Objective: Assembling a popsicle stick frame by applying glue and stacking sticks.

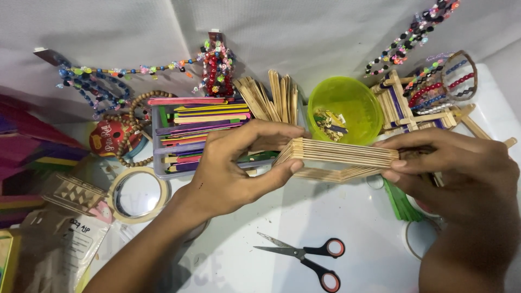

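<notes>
Wooden stick frame [339,154] lengthwise left-right between left hand [233,168] and right hand [461,168].

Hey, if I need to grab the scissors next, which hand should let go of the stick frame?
Probably the left hand. The scissors lie open on the white table, just below it, blades pointing towards that wrist. The right hand grips the stick frame at its far end and sits farther away.

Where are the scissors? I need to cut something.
In the head view, the scissors lie open on the white table at the bottom centre, below the stacked-stick frame held between the left hand and right hand.
</notes>
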